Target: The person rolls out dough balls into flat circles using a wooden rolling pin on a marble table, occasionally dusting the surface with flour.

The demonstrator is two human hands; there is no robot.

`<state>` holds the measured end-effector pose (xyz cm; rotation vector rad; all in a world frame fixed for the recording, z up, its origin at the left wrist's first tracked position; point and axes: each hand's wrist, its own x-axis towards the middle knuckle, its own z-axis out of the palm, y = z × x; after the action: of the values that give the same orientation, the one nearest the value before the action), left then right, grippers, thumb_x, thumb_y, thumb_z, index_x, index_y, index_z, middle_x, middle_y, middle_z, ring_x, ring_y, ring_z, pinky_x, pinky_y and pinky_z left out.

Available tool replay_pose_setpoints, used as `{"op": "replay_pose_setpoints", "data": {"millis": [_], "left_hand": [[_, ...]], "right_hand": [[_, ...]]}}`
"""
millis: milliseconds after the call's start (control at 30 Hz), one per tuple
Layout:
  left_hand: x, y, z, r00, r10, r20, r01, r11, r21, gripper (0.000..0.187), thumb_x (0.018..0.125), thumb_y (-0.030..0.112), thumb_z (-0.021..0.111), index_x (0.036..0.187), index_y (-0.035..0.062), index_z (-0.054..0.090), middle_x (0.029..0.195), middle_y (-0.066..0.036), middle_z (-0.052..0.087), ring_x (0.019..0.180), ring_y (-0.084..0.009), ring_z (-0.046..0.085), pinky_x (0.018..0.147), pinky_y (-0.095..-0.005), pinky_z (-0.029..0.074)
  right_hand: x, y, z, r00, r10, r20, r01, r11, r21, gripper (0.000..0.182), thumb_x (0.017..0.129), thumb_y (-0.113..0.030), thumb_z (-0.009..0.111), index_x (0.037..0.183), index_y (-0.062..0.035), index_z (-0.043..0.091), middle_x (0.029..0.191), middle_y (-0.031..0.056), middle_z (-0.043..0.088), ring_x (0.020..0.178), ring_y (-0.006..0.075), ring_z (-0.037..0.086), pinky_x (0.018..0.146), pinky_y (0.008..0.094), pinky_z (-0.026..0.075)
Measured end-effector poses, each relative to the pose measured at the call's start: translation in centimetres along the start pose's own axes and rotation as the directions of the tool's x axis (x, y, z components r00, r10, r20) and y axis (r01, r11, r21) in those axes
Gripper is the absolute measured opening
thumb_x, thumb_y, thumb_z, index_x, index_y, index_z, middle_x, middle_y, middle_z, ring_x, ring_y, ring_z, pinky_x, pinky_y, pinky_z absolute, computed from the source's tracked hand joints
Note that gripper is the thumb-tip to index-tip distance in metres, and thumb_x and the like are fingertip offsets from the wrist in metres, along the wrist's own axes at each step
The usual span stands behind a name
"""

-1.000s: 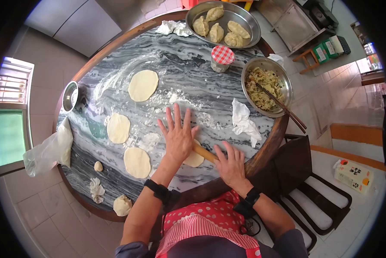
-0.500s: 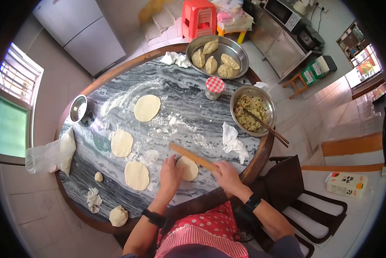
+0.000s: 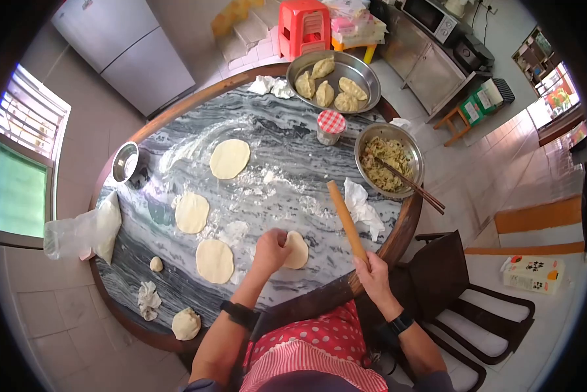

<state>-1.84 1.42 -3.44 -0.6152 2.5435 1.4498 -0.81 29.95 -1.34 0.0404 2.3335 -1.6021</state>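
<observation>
A small dough wrapper (image 3: 297, 251) lies on the marble table near its front edge. The fingers of my left hand (image 3: 271, 251) are pinched on its left edge. My right hand (image 3: 373, 279) grips one end of a wooden rolling pin (image 3: 346, 219), which is right of the wrapper and apart from it, pointing away from me. Farther left are three larger flat dough rounds, one toward the back (image 3: 230, 159), one in the middle (image 3: 192, 213) and one nearer me (image 3: 214, 261). A small dough ball (image 3: 156, 264) and a bigger dough lump (image 3: 186, 324) sit at the front left.
A metal bowl (image 3: 404, 136) of filling with chopsticks (image 3: 425, 196) stands at the right edge. Behind are a jar with a checked lid (image 3: 331, 127) and a pan (image 3: 336, 80) of several folded dumplings. Crumpled tissue (image 3: 363, 209) lies beside the pin. A chair (image 3: 437, 268) stands front right.
The rolling pin has come off the wrapper and swung right, now held by my right hand alone at its near end. My left fingers have closed on the wrapper's edge.
</observation>
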Motion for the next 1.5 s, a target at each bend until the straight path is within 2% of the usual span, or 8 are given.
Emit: {"op": "replay_pose_setpoints", "data": {"millis": [200,400,667,1100,1200,1267,1400,1500], "left_hand": [[-1.6,-0.1,0.4,0.828,0.557,0.064,-0.550,0.786,0.280,0.030,0.085,0.002,0.059,0.115,0.0037,0.059,0.092,-0.021,0.071,0.087,-0.0391,0.069,0.076,-0.0423,0.054],[-1.8,1.4,0.4,0.997,0.015,0.077,0.023,0.884,-0.466,0.037,0.091,0.002,0.059,0.127,0.0022,0.059,0.088,-0.020,0.070,0.082,-0.0381,0.070,0.071,-0.0370,0.052],[6.3,-1.7,-5.6,0.673,0.458,-0.581,-0.283,0.885,0.369,0.043,0.086,-0.009,0.056,0.128,-0.0029,0.059,0.106,-0.019,0.066,0.096,-0.0367,0.063,0.082,-0.0431,0.050],[1.9,3.1,8.9,0.679,0.733,0.032,-0.695,0.628,0.350,0.053,0.083,0.001,0.053,0.137,-0.0009,0.050,0.141,-0.021,0.051,0.137,-0.0422,0.041,0.117,-0.0553,0.029],[-0.5,3.5,7.4,0.723,0.690,0.033,-0.687,0.715,0.128,0.047,0.088,-0.004,0.055,0.135,-0.0006,0.056,0.138,-0.015,0.058,0.135,-0.0351,0.050,0.114,-0.0504,0.037],[-1.8,4.8,6.3,0.985,0.087,0.147,-0.009,0.886,-0.463,0.033,0.098,0.002,0.054,0.130,-0.0004,0.061,0.137,-0.012,0.060,0.127,-0.0254,0.058,0.106,-0.0442,0.047],[-0.1,5.1,6.1,0.976,-0.209,0.058,0.079,0.094,-0.992,0.031,0.099,0.007,0.059,0.128,-0.0048,0.055,0.107,-0.011,0.070,0.099,-0.0152,0.066,0.089,-0.0286,0.052],[-0.2,3.7,5.5,0.952,-0.267,-0.149,0.007,0.507,-0.862,0.028,0.093,0.004,0.066,0.116,-0.0056,0.055,0.097,-0.012,0.070,0.089,-0.0153,0.068,0.082,-0.0277,0.054]], "right_hand": [[-0.2,-0.4,0.4,0.998,0.020,-0.066,-0.013,0.994,0.107,0.021,0.100,-0.020,0.061,0.097,0.0013,0.062,0.069,-0.0029,0.055,0.057,0.0027,0.047,0.051,0.0226,0.038],[-1.5,-1.3,-0.4,0.997,0.037,-0.072,-0.037,0.999,0.006,0.025,0.097,-0.017,0.066,0.109,0.0049,0.063,0.075,0.0051,0.060,0.068,0.0092,0.055,0.062,0.0281,0.047],[-2.5,-1.0,-2.9,0.994,-0.056,-0.098,0.037,0.983,-0.181,0.030,0.093,-0.014,0.070,0.115,0.0054,0.062,0.087,0.0163,0.070,0.077,0.0183,0.069,0.071,0.0316,0.053],[-2.1,-2.2,-4.0,0.993,-0.121,-0.014,0.113,0.959,-0.262,0.028,0.093,-0.013,0.069,0.113,0.0051,0.062,0.082,0.0129,0.067,0.073,0.0142,0.063,0.068,0.0295,0.051],[-1.7,-2.6,-4.1,0.991,-0.124,-0.041,0.112,0.968,-0.224,0.028,0.093,-0.013,0.069,0.113,0.0048,0.062,0.081,0.0112,0.066,0.073,0.0119,0.062,0.068,0.0291,0.051],[-1.8,-2.6,-3.9,0.993,-0.109,-0.041,0.097,0.970,-0.221,0.028,0.093,-0.013,0.070,0.114,0.0044,0.062,0.085,0.0163,0.069,0.076,0.0188,0.069,0.069,0.0313,0.053],[-2.0,-3.5,-3.5,0.995,-0.089,-0.048,0.077,0.973,-0.217,0.029,0.093,-0.014,0.070,0.114,0.0044,0.063,0.085,0.0155,0.070,0.076,0.0174,0.069,0.069,0.0307,0.053],[-1.9,-3.7,-3.1,0.994,-0.104,-0.026,0.095,0.967,-0.235,0.029,0.094,-0.015,0.069,0.114,0.0044,0.062,0.085,0.0167,0.070,0.077,0.0198,0.070,0.069,0.0316,0.053]]}}
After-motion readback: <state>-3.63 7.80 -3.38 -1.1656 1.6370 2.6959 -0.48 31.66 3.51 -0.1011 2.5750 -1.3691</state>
